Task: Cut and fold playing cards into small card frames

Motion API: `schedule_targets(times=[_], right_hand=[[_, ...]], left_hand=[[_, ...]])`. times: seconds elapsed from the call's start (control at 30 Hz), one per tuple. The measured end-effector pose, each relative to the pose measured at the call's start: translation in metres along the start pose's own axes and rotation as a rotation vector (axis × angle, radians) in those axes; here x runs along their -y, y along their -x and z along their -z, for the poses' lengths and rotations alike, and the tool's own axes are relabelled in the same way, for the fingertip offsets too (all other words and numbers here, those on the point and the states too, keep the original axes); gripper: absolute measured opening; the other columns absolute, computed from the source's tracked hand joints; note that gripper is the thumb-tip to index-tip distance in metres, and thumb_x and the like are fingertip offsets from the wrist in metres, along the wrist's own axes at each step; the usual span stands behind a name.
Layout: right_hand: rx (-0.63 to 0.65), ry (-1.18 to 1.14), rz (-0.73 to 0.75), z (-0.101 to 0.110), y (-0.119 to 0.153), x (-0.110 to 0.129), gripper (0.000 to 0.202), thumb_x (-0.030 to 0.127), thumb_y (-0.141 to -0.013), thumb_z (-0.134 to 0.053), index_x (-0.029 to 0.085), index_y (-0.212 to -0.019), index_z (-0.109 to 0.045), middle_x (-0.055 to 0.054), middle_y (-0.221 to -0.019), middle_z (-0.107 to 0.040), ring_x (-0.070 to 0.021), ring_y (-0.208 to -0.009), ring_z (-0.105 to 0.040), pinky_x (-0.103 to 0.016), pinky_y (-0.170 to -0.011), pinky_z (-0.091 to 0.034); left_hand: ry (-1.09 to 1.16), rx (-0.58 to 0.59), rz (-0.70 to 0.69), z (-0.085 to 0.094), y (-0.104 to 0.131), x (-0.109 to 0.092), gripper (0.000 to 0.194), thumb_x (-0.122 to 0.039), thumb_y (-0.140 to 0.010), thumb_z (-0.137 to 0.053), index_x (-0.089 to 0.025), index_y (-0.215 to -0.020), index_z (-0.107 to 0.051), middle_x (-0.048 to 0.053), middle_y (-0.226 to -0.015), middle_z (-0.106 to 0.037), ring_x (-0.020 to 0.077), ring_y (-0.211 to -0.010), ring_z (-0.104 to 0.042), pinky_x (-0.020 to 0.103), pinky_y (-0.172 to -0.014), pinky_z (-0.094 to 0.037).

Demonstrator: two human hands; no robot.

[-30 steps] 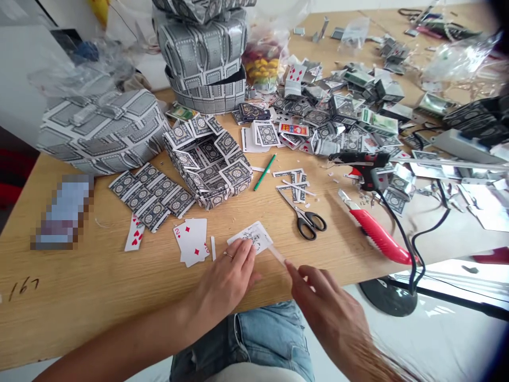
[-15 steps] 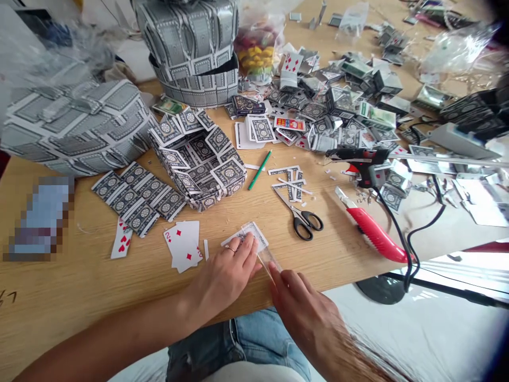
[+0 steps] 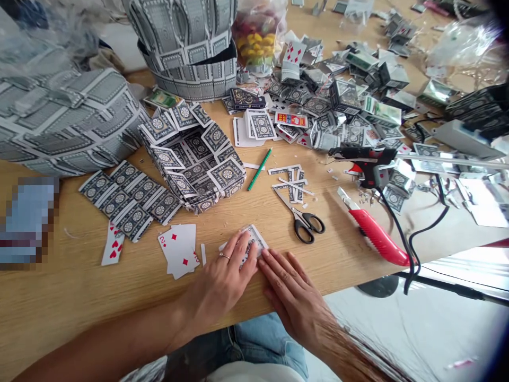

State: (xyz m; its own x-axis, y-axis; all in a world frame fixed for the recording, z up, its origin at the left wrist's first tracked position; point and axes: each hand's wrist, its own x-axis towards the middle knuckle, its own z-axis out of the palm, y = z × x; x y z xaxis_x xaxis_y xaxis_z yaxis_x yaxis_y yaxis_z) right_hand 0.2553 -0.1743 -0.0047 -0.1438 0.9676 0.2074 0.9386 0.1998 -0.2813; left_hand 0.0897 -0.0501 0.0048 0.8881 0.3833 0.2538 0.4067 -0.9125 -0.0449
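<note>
Under the fingers of my left hand [image 3: 228, 273] lies a playing card [image 3: 258, 237], flat on the wooden table near its front edge. Those fingers are slightly spread and press down on it; a ring is on one finger. My right hand [image 3: 290, 292] rests flat, fingers stretched out, its fingertips at the card's lower right edge. The hands partly cover the card. Left of them are a narrow white strip [image 3: 203, 254] and loose diamond cards [image 3: 178, 249]. To the right, scissors [image 3: 304, 223] lie with blades slightly apart.
A half-formed box of folded cards [image 3: 194, 164] stands behind, beside a joined card panel [image 3: 129, 199]. Further out are a green pencil [image 3: 260, 170], card offcuts [image 3: 294, 183], a red-handled cutter [image 3: 376, 236], a corded glue gun [image 3: 366, 162], card baskets [image 3: 71, 122] and a heap of folded cards [image 3: 342, 101].
The clear plastic strip held by my right hand over the card no longer shows. My right hand has opened and flattened beside the card; my left hand stays on it.
</note>
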Motion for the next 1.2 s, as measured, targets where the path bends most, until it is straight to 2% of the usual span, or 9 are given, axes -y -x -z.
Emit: schedule_targets(times=[0.17,0.27,0.6,0.77,0.9,0.97,1.03,1.1,1.2], right_hand=[[-0.012,-0.029,0.010,-0.002,0.002,0.001,0.057,0.015,-0.095,-0.047,0.011,-0.150,-0.033,-0.011,-0.145,-0.050,-0.0218,-0.143,-0.035,-0.047,-0.120,-0.029],[-0.015,-0.033,0.005,0.000,0.001,0.003,0.057,0.013,-0.094,-0.048,0.010,-0.149,-0.034,-0.013,-0.144,-0.051,-0.0231,-0.142,-0.036,-0.048,-0.118,-0.032],[-0.038,-0.024,0.012,0.001,-0.001,0.004,0.049,0.012,-0.092,-0.051,0.008,-0.141,-0.046,-0.012,-0.143,-0.053,-0.0225,-0.141,-0.039,-0.045,-0.120,-0.029],[-0.065,-0.083,-0.016,0.001,0.000,0.003,0.052,0.015,-0.094,-0.048,0.013,-0.145,-0.042,-0.012,-0.140,-0.056,-0.0224,-0.138,-0.043,-0.047,-0.117,-0.034],[-0.080,-0.146,-0.053,0.025,-0.011,-0.019,0.039,0.016,-0.094,-0.050,0.016,-0.132,-0.056,-0.013,-0.131,-0.063,-0.0233,-0.126,-0.055,-0.042,-0.103,-0.048],[-0.150,-0.070,-0.157,0.041,-0.022,-0.038,0.030,0.013,-0.094,-0.051,0.017,-0.121,-0.062,-0.012,-0.121,-0.067,-0.0223,-0.111,-0.062,-0.038,-0.092,-0.052],[-0.191,0.046,-0.232,0.053,-0.036,-0.059,0.021,0.017,-0.094,-0.053,0.018,-0.110,-0.067,-0.010,-0.106,-0.070,-0.0210,-0.094,-0.065,-0.035,-0.083,-0.053],[-0.228,0.115,-0.283,0.059,-0.050,-0.078,0.020,0.021,-0.096,-0.052,0.017,-0.105,-0.069,-0.009,-0.098,-0.069,-0.0204,-0.088,-0.064,-0.033,-0.078,-0.052],[-0.185,0.124,-0.239,0.055,-0.078,-0.100,0.023,0.022,-0.098,-0.048,0.016,-0.104,-0.069,-0.008,-0.093,-0.068,-0.0187,-0.084,-0.063,-0.029,-0.072,-0.049]], left_hand=[[-0.005,-0.031,-0.010,0.001,0.000,0.000,0.036,-0.030,-0.095,-0.056,-0.011,-0.125,-0.060,0.017,-0.131,-0.063,0.0274,-0.120,-0.061,0.028,-0.075,-0.056],[-0.007,-0.014,-0.009,0.000,0.001,-0.001,0.035,-0.031,-0.096,-0.053,-0.011,-0.124,-0.060,0.016,-0.132,-0.063,0.0258,-0.121,-0.061,0.026,-0.073,-0.056],[-0.050,0.065,0.019,-0.001,0.002,-0.004,0.042,-0.032,-0.098,-0.050,-0.014,-0.136,-0.054,0.011,-0.140,-0.057,0.0232,-0.126,-0.057,0.024,-0.065,-0.056],[-0.053,0.070,0.024,0.001,0.002,-0.006,0.043,-0.030,-0.096,-0.052,-0.013,-0.136,-0.054,0.012,-0.140,-0.056,0.0230,-0.127,-0.056,0.023,-0.066,-0.057],[-0.063,0.083,0.000,-0.002,0.005,-0.007,0.044,-0.025,-0.096,-0.052,-0.010,-0.137,-0.053,0.014,-0.141,-0.054,0.0236,-0.130,-0.053,0.021,-0.064,-0.057],[-0.065,0.071,0.000,-0.005,0.007,-0.008,0.044,-0.026,-0.096,-0.050,-0.010,-0.137,-0.052,0.014,-0.142,-0.053,0.0241,-0.131,-0.052,0.022,-0.062,-0.057],[-0.049,0.056,0.011,-0.010,0.009,-0.008,0.046,-0.027,-0.096,-0.051,-0.010,-0.138,-0.051,0.015,-0.143,-0.052,0.0248,-0.132,-0.051,0.023,-0.065,-0.058],[-0.028,0.044,0.023,-0.014,0.011,-0.009,0.050,-0.027,-0.094,-0.054,-0.009,-0.140,-0.048,0.016,-0.144,-0.050,0.0256,-0.135,-0.048,0.024,-0.071,-0.059],[-0.035,0.050,0.029,-0.016,0.011,-0.011,0.051,-0.027,-0.093,-0.055,-0.009,-0.141,-0.047,0.016,-0.144,-0.050,0.0258,-0.136,-0.046,0.024,-0.072,-0.059]])
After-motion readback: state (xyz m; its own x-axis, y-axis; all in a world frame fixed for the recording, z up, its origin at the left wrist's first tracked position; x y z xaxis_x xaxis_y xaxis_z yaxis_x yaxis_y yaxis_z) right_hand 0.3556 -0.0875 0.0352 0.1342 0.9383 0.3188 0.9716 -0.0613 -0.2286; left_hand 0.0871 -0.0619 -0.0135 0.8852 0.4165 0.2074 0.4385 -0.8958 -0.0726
